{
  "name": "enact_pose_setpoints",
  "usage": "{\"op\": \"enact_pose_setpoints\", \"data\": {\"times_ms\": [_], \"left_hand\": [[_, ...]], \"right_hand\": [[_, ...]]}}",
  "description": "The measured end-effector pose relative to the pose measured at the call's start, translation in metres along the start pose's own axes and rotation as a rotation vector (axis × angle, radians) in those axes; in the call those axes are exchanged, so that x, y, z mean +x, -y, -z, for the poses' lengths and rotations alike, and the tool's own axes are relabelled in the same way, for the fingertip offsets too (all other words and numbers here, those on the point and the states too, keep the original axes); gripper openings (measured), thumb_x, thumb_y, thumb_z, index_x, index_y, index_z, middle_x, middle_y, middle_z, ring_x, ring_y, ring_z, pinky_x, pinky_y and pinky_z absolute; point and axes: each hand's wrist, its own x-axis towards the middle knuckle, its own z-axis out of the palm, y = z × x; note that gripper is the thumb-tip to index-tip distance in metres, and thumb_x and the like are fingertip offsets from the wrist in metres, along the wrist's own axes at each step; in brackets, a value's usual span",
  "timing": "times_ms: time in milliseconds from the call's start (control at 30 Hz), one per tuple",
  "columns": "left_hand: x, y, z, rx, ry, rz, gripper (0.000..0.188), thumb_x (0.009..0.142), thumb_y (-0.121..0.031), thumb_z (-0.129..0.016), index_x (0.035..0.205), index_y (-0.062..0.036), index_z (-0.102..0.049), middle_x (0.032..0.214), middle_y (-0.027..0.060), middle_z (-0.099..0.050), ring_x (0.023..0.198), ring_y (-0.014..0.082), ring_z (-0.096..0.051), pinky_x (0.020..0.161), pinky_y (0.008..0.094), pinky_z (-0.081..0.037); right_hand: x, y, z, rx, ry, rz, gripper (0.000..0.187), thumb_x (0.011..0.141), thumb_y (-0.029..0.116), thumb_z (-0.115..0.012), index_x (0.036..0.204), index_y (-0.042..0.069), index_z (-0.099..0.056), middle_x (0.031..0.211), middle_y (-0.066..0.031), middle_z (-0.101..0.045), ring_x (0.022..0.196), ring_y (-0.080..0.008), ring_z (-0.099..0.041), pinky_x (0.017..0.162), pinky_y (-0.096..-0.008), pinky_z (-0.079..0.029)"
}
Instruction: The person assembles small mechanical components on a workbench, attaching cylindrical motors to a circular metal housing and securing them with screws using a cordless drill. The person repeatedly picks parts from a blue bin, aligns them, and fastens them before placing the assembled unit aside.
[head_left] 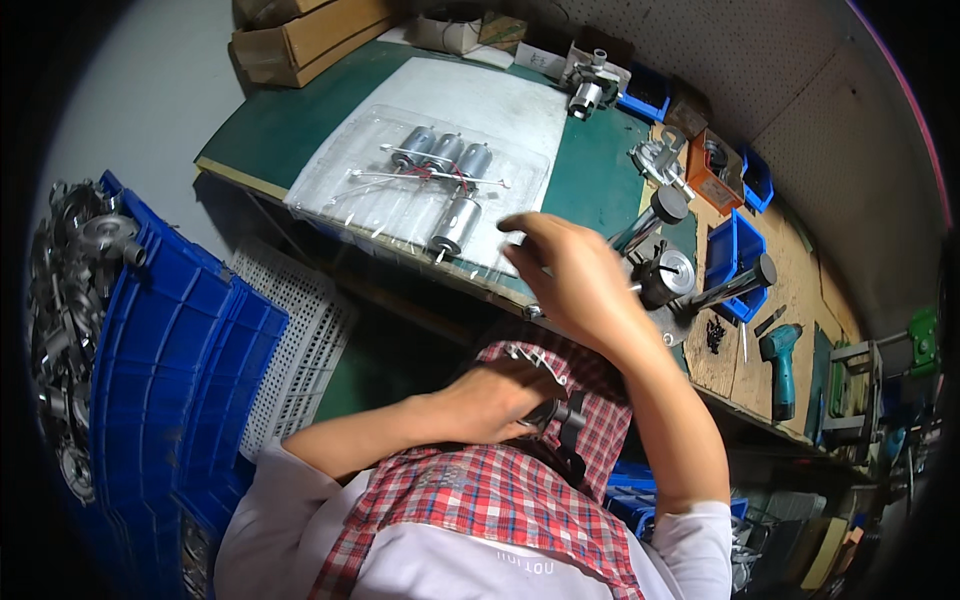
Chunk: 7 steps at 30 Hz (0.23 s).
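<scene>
Close to my body, above the checked apron [450, 490], my left hand [495, 395] is curled around a metal part [541, 364]. Only its shiny, irregular edge shows, so its kind stays unclear. My right hand [570, 270] reaches over the bench's front edge with fingers apart and nothing between them. Left of its fingertips, a silver cylindrical motor [457, 225] lies on clear plastic sheeting. Three more silver motors [445, 150] lie side by side behind it, with red wires and white cable ties [440, 177] across them.
A metal fixture with black-capped posts [668, 207] stands right of my right hand. Beyond it are blue bins [736, 250], an orange box [716, 172] and a teal power drill [781, 370]. Blue crates [165, 350] with metal castings [75, 290] stand at left, near a white perforated basket [300, 335].
</scene>
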Motion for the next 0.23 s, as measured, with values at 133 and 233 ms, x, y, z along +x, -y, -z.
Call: {"op": "enact_pose_setpoints", "data": {"times_ms": [133, 233], "left_hand": [[-0.008, 0.004, -0.044, -0.125, -0.089, 0.097, 0.048, 0.076, -0.009, -0.072, 0.12, -0.0023, -0.055, 0.108, 0.0179, -0.061, 0.102, 0.0382, -0.062, 0.087, 0.0464, -0.052], [-0.016, 0.009, -0.041, -0.15, -0.173, 0.147, 0.062, 0.074, -0.01, -0.074, 0.132, -0.0044, -0.051, 0.121, 0.0204, -0.058, 0.11, 0.0381, -0.06, 0.095, 0.0477, -0.05]], "right_hand": [[0.075, -0.005, -0.071, -0.197, 0.16, -0.432, 0.078, 0.088, 0.066, -0.059, 0.108, -0.009, -0.066, 0.102, -0.0272, -0.07, 0.101, -0.0407, -0.068, 0.086, -0.0462, -0.054], [0.103, 0.004, -0.1, -0.237, 0.258, -0.527, 0.09, 0.082, 0.073, -0.061, 0.124, -0.006, -0.057, 0.119, -0.0206, -0.068, 0.108, -0.0329, -0.068, 0.092, -0.0436, -0.054]]}}
